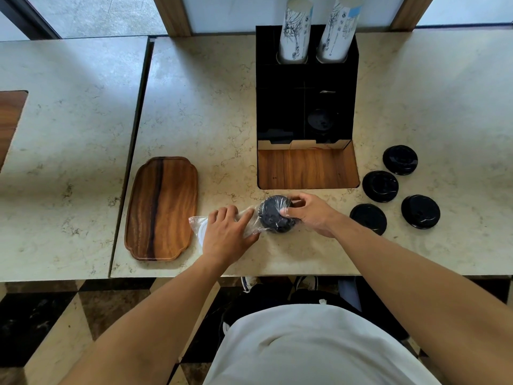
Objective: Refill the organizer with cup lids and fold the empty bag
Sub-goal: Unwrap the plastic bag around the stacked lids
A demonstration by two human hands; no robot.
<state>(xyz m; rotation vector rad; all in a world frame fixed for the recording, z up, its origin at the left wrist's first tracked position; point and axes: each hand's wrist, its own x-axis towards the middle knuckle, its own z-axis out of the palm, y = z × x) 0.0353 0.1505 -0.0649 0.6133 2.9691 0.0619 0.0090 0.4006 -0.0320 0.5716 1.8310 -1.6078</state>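
Note:
A clear plastic bag (249, 220) lies on the marble counter in front of me, with a short stack of black cup lids (273, 215) inside its right end. My left hand (226, 234) presses down on the bag's left, flattened part. My right hand (312, 213) grips the lid stack through the bag at its right end. The black organizer (280, 107) stands behind, with a black lid (322, 122) low in its right compartment and two sleeves of paper cups (295, 31) in its back slots. Several loose black lids (380, 186) lie on the counter to the right.
A wooden tray (162, 208) lies to the left of the bag. A wooden inset (306, 168) sits in the counter just before the organizer. The counter's front edge (249, 275) runs close below my hands. A seam splits off a second counter slab (69, 134) at left.

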